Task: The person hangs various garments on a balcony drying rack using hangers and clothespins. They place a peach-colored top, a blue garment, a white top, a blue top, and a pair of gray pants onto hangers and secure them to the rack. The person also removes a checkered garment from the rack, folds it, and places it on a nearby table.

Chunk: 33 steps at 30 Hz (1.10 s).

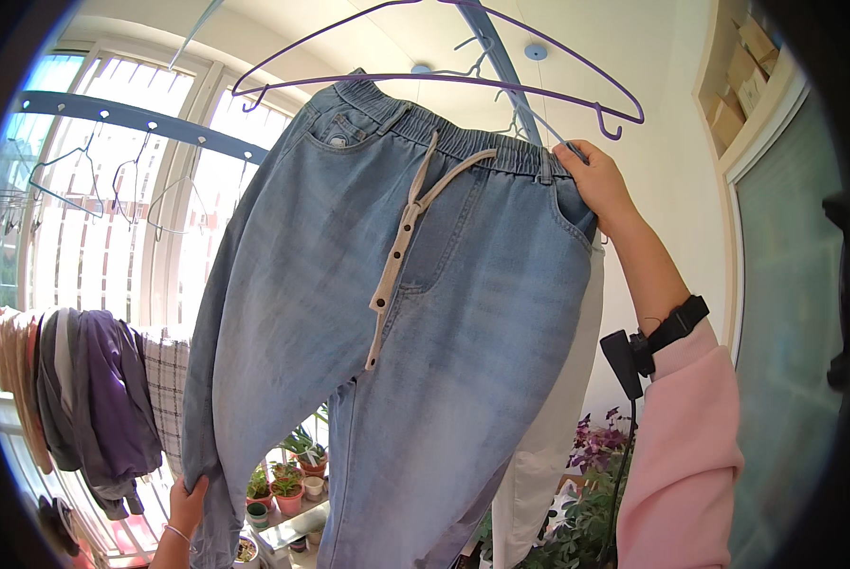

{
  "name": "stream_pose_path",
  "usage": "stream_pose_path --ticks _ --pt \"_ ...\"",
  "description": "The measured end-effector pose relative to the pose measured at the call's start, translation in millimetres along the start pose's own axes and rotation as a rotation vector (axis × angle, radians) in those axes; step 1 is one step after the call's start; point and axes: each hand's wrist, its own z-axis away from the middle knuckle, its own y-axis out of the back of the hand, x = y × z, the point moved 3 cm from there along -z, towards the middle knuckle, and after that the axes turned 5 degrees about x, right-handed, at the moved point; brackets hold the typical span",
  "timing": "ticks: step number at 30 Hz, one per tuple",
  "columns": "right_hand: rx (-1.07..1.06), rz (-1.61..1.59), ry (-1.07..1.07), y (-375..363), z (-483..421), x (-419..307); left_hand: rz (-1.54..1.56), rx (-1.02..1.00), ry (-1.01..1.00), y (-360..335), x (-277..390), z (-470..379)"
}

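A pair of light blue denim jeans (467,270) with an elastic waistband and a beige drawstring hangs spread before me. My right hand (592,174) grips the waistband at its right end, with a thin bluish hanger part by the thumb. Lower down at the left, my left hand (189,501) pinches the outer side of one trouser leg. A purple clothes hanger (425,77) with small side hooks passes in front of the top of the waistband. Whether it carries the jeans cannot be told. Behind their right side hangs a white garment (538,455).
Blue rails (211,136) hold several wire hangers near the barred window. Folded clothes (105,398) drape over a rack at left. Potted plants (287,491) stand below, and a leafy plant (588,505) is at lower right. A glass door (787,284) borders the right side.
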Motion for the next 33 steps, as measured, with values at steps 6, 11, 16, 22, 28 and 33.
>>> stream_pose_path --ticks 6,11,16,22,28,33 --pt "0.241 -0.058 0.013 3 -14 6 -0.004 0.047 -0.22 21 104 -44" --pt "0.305 -0.07 -0.017 25 -3 -1 -0.047 0.034 -0.338 31 147 -56" --pt "0.2 -0.022 0.006 34 87 15 -0.187 -0.36 -0.062 46 69 -32" --pt "-0.025 -0.016 0.015 35 204 18 -1.1 -1.074 -0.107 73 -42 -11" --pt "-0.196 -0.007 0.101 50 281 22 -0.886 -0.8 -0.089 27 11 -2" --pt "-0.305 0.081 0.146 80 317 34 -0.435 -0.369 -0.48 -61 112 39"
